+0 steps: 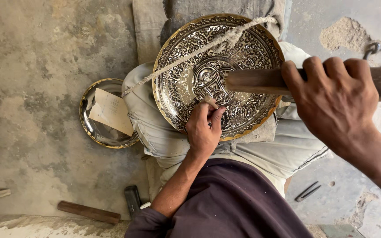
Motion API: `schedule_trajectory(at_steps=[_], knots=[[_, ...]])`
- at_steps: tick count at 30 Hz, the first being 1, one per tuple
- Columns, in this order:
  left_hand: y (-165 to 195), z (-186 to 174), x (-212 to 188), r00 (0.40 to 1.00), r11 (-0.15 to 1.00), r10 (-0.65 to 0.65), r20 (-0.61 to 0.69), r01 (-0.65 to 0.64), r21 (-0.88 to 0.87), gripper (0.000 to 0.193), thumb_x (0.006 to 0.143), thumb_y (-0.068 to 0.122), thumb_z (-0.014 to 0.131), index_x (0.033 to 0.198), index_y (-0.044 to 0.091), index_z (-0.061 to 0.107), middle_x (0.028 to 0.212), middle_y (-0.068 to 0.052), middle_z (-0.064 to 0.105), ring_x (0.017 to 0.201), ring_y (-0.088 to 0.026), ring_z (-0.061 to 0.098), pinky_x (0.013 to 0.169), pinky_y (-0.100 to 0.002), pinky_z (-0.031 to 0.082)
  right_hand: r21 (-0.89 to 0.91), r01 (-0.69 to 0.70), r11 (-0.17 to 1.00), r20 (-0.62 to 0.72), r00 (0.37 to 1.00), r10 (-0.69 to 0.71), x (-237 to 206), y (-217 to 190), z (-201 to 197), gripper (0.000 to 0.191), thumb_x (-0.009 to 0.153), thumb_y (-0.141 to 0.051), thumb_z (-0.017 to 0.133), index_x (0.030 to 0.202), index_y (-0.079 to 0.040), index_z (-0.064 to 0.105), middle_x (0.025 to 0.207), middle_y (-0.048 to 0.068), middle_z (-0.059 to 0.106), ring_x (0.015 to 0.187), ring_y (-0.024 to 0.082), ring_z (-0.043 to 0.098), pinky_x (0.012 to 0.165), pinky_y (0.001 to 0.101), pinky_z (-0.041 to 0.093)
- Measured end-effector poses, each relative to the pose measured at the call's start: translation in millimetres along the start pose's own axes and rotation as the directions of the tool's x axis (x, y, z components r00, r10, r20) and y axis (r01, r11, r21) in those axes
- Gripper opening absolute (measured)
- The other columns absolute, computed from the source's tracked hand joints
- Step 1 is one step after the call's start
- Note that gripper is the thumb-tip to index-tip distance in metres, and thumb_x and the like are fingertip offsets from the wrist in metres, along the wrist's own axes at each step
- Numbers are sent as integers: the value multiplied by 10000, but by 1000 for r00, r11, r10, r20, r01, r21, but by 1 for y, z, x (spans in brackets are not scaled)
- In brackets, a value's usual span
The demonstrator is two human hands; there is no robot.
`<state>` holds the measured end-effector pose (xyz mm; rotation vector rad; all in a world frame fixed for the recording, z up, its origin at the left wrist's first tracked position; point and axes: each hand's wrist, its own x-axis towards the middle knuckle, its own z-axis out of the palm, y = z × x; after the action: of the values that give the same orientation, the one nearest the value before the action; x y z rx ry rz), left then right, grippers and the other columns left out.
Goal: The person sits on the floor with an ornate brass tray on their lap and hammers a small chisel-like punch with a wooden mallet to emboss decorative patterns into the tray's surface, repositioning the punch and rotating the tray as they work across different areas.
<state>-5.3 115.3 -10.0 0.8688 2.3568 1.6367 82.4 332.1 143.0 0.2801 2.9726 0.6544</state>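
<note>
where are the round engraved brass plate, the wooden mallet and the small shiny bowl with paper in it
round engraved brass plate (pixel 181 88), head view, left engraved field
wooden mallet (pixel 254 80), head view, wooden shaft
small shiny bowl (pixel 89 128), head view, lower left rim

Metal-engraving workshop: engraved brass tray (pixel 219 75), tools on concrete floor (pixel 36 88).

floor (pixel 36 57): grey stained concrete | sand pile (pixel 344 33) | daylight
</note>
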Motion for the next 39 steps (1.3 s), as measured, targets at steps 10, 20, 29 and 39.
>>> schedule_trajectory(at_steps=[10, 20, 29, 39], knots=[[1, -4, 8, 1000, 1000, 16, 17, -16, 24, 172, 1020, 176, 717, 1035, 39, 613, 944, -52, 657, 770, -156, 674, 600, -295, 538, 214, 87, 973, 32, 995, -96, 42, -7, -36, 411, 932, -122, 662, 1340, -163, 641, 986, 65, 715, 837, 227, 698, 792, 394, 553], [-5, -5, 10, 1000, 999, 3, 26, -3, 32, 165, 1024, 192, 701, 1042, 51, 618, 912, -39, 633, 753, -151, 659, 581, -286, 522, 608, -49, 792, 51, 998, 23, 39, -8, -22, 450, 923, -76, 645, 1369, -93, 588, 1101, 146, 673, 860, 262, 673, 748, 370, 568], [-8, -2, 13, 999, 999, 17, 41, -18, 35, 269, 1023, 224, 686, 1208, 39, 624, 876, -15, 627, 733, -131, 648, 594, -287, 555, 412, -72, 908, 110, 994, 28, 43, -12, -20, 368, 944, -58, 661, 1310, -101, 668, 896, 107, 697, 756, 244, 655, 698, 409, 541], [-1, -6, 17, 1000, 999, 15, 25, -16, 37, 173, 1017, 183, 699, 1107, 64, 611, 901, -38, 624, 736, -161, 647, 608, -321, 537, 562, -151, 813, 82, 989, 127, 38, -10, -14, 383, 913, -48, 645, 1290, -117, 631, 974, 111, 678, 797, 268, 643, 741, 431, 531]])
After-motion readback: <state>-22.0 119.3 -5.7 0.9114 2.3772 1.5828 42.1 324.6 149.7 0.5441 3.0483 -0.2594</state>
